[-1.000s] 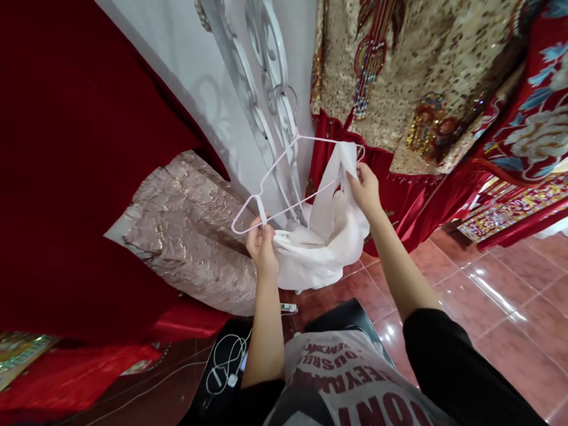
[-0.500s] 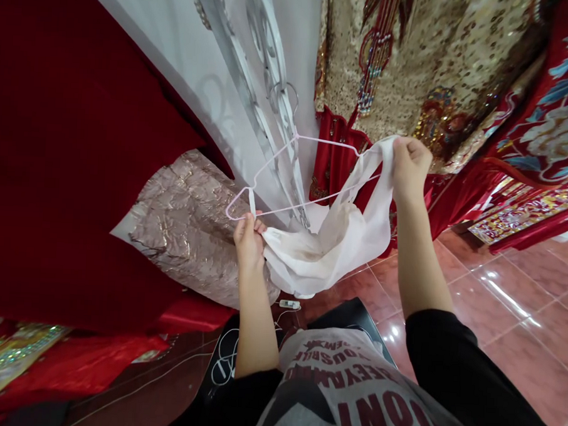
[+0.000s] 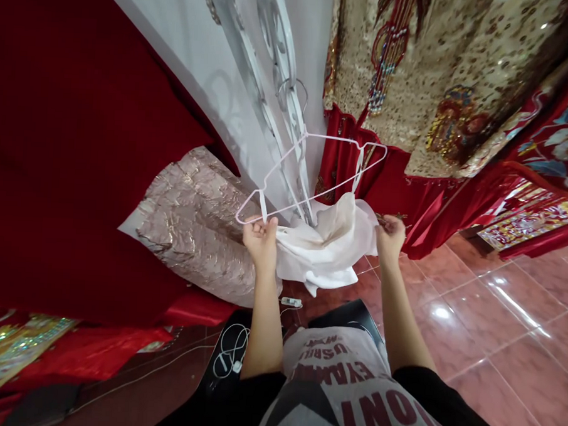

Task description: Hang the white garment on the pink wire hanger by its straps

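A pale pink hanger [image 3: 332, 191] hangs by its hook from a white scrolled metal stand [image 3: 265, 105]. The white sheer garment [image 3: 325, 240] droops below it, with a thin strap looped at each end of the hanger. My left hand [image 3: 261, 237] pinches the garment's edge just under the left strap, by the hanger's lower bar. Out at the garment's right side, my right hand [image 3: 390, 235] has its fingers closed on the fabric, below the hanger's right end.
Red cloth [image 3: 79, 166] and a crinkled pinkish garment [image 3: 194, 221] fill the left. A gold sequined garment [image 3: 431, 75] hangs at upper right. Below are a black seat [image 3: 350, 316] with a white cable [image 3: 231, 352] and pink floor tiles [image 3: 472, 309].
My right hand has moved down from beside the hanger's right end. The right strap now hangs on the hanger, whose right end is uncovered. My left hand stays near the left strap.
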The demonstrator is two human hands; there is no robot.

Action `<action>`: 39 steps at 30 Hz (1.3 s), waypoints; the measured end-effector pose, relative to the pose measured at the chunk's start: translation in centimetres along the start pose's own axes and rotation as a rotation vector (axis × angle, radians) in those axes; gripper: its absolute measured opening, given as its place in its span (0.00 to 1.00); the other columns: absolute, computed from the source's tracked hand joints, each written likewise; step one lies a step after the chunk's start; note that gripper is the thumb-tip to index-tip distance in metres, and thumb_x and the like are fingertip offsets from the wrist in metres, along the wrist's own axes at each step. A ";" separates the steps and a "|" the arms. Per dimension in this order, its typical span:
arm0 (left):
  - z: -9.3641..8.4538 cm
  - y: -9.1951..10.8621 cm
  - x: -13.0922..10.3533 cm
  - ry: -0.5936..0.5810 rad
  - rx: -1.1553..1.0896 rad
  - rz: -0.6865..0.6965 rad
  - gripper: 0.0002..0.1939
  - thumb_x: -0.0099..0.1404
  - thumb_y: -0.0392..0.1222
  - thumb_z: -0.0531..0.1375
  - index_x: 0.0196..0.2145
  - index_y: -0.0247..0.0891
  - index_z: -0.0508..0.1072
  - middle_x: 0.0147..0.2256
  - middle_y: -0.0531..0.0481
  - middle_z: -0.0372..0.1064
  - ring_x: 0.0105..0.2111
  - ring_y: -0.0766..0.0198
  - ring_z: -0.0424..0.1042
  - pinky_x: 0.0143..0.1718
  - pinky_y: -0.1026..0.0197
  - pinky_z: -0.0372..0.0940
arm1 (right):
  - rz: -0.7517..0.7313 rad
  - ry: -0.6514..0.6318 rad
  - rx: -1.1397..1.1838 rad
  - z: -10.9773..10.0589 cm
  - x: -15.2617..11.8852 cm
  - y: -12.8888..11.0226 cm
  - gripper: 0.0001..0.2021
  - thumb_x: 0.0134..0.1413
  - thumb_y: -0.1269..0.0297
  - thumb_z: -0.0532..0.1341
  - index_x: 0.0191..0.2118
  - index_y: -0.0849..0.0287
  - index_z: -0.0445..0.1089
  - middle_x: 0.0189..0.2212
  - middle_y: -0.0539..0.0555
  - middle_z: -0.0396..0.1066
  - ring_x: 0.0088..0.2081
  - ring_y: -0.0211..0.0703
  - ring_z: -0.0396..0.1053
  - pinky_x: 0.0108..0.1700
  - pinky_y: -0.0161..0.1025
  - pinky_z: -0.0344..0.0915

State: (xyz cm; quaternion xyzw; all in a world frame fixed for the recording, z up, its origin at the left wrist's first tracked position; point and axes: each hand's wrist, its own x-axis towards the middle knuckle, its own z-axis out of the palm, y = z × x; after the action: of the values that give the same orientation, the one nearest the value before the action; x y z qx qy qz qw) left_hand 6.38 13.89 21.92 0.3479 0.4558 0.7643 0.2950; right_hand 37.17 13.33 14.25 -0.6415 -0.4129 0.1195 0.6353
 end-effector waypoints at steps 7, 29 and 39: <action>-0.2 0.1 -1.9 0.128 0.260 0.269 0.07 0.66 0.45 0.72 0.35 0.39 0.82 0.34 0.48 0.78 0.38 0.58 0.78 0.47 0.56 0.72 | -0.395 -0.370 0.182 4.7 0.6 -11.5 0.12 0.72 0.57 0.59 0.51 0.50 0.79 0.51 0.59 0.79 0.57 0.55 0.75 0.64 0.58 0.69; -1.1 8.8 -2.7 -0.050 0.063 0.164 0.09 0.63 0.48 0.75 0.35 0.41 0.85 0.29 0.51 0.76 0.28 0.63 0.74 0.34 0.60 0.71 | -0.270 -0.676 0.256 7.5 -3.3 -14.7 0.15 0.66 0.48 0.67 0.38 0.55 0.79 0.36 0.52 0.72 0.26 0.37 0.58 0.33 0.40 0.64; -1.2 16.2 5.1 -0.138 -0.736 -0.288 0.12 0.72 0.25 0.60 0.44 0.37 0.79 0.34 0.51 0.79 0.26 0.74 0.73 0.29 0.72 0.69 | -0.287 -0.627 0.281 7.7 -3.1 -15.5 0.11 0.64 0.53 0.69 0.37 0.56 0.80 0.31 0.51 0.71 0.29 0.39 0.60 0.37 0.40 0.61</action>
State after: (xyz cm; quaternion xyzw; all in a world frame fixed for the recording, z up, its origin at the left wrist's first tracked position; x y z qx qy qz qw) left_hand 0.26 10.53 37.47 0.2021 0.1750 0.8020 0.5341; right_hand 24.12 14.47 25.96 -0.4160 -0.6527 0.2756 0.5701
